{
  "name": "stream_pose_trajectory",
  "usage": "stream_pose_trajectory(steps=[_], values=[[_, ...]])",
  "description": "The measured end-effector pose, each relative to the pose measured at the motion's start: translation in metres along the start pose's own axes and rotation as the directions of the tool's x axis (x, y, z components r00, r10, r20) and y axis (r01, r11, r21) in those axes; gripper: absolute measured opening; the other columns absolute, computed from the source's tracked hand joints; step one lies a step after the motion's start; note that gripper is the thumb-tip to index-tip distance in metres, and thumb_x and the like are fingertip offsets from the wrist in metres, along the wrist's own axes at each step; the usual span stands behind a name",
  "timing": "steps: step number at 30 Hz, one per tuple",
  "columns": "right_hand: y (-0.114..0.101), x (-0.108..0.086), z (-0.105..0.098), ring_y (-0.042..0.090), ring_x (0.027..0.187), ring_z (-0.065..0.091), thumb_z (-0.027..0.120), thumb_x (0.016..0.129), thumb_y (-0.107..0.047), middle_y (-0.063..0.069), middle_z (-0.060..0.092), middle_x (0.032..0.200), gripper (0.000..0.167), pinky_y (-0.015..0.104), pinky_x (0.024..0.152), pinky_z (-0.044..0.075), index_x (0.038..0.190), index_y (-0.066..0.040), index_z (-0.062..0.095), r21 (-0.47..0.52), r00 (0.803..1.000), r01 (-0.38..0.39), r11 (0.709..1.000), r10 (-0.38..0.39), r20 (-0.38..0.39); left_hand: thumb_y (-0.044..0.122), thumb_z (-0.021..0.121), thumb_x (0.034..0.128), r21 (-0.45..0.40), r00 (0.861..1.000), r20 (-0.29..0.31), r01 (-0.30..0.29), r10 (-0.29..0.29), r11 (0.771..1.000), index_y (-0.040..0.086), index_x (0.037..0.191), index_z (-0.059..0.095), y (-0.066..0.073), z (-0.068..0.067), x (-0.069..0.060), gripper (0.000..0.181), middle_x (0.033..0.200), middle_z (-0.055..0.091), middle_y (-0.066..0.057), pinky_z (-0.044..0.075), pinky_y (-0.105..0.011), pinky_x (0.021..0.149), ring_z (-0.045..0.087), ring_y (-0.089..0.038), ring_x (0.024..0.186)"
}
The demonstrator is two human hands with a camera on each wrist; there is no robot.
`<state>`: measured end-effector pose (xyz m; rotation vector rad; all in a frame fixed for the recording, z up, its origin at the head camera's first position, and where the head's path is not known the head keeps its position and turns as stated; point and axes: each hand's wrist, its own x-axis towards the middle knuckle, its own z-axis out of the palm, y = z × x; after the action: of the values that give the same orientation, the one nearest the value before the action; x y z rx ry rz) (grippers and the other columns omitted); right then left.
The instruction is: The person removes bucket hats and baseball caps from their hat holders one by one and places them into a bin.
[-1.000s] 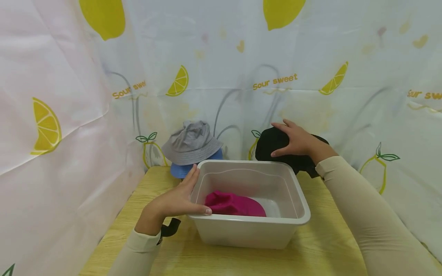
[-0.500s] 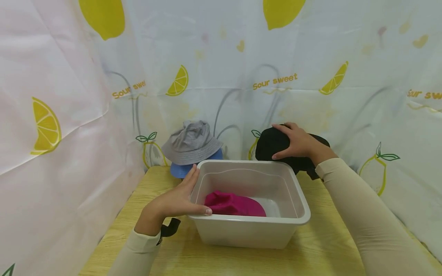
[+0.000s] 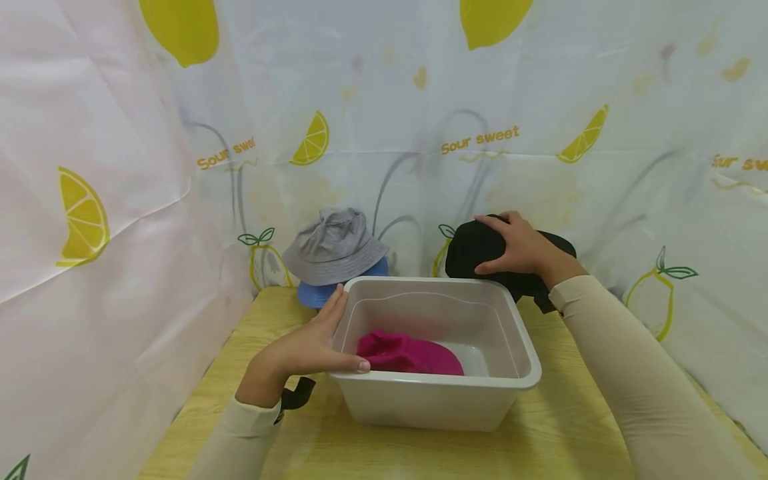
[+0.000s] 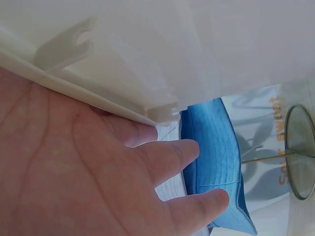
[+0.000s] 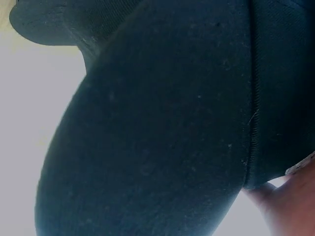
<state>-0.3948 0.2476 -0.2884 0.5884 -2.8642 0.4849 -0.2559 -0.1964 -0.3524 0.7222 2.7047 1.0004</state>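
Observation:
A grey-white tub (image 3: 429, 403) stands on the table, with a magenta cap (image 3: 420, 357) lying inside toward its left. My left hand (image 3: 300, 347) rests against the tub's left side, thumb on the front rim. In the left wrist view, that hand (image 4: 83, 162) lies below the rim of the tub (image 4: 133, 54), fingers nearly straight. Behind the tub's right corner, my right hand (image 3: 522, 247) grips a black hat (image 3: 471, 250) between thumb and fingers. Black fabric (image 5: 157, 123) fills most of the right wrist view, hiding the right fingertips; part of the hand (image 5: 295, 206) shows.
Behind the tub's left corner, a grey bucket hat (image 3: 337, 247) sits on a blue hat (image 3: 315, 295), whose blue brim (image 4: 214, 147) also shows in the left wrist view. A lemon-patterned curtain (image 3: 414, 193) hangs behind the wooden table (image 3: 288, 447).
The right hand's raised fingers have come down onto the black hat. My left hand, the tub and the magenta cap have kept their places.

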Motion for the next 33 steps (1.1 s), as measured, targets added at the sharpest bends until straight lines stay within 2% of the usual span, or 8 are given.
stream_pose_trajectory(steps=[12,26,33], values=[[-0.003,0.000,-0.003,0.049,0.140,0.032,0.087,0.072,-0.063,0.032,0.026,0.157,0.111,0.072,0.108,0.039,0.162,-0.023,0.036,-0.074,0.999,0.014,0.997,-0.016,-0.029,0.065,0.083,0.0752,0.021,1.000,0.003,0.001,-0.001,1.000,0.016,0.167,-0.007,0.001,0.000,0.000,0.137,0.173,-0.020,0.001,0.023,-0.061,0.124,-0.006,-0.030,0.161],[-0.007,-0.001,-0.010,0.047,0.137,0.034,0.086,0.075,-0.060,0.031,0.030,0.154,0.105,0.068,0.106,0.042,0.161,-0.024,0.039,-0.131,0.998,0.029,0.991,-0.036,-0.051,0.064,0.083,0.0762,0.012,1.000,0.000,-0.013,0.013,1.000,0.014,0.167,-0.007,0.002,0.000,0.001,0.136,0.174,-0.019,-0.003,0.022,-0.063,0.123,-0.006,-0.033,0.161],[-0.010,0.000,-0.012,0.047,0.133,0.037,0.086,0.076,-0.055,0.030,0.033,0.151,0.101,0.067,0.105,0.042,0.160,-0.021,0.042,-0.164,0.996,0.056,0.985,-0.067,-0.063,0.065,0.083,0.0754,0.029,1.000,0.000,-0.014,0.014,0.999,0.014,0.167,-0.007,0.000,0.000,0.002,0.138,0.173,-0.019,-0.003,0.021,-0.061,0.124,-0.007,-0.031,0.161]])
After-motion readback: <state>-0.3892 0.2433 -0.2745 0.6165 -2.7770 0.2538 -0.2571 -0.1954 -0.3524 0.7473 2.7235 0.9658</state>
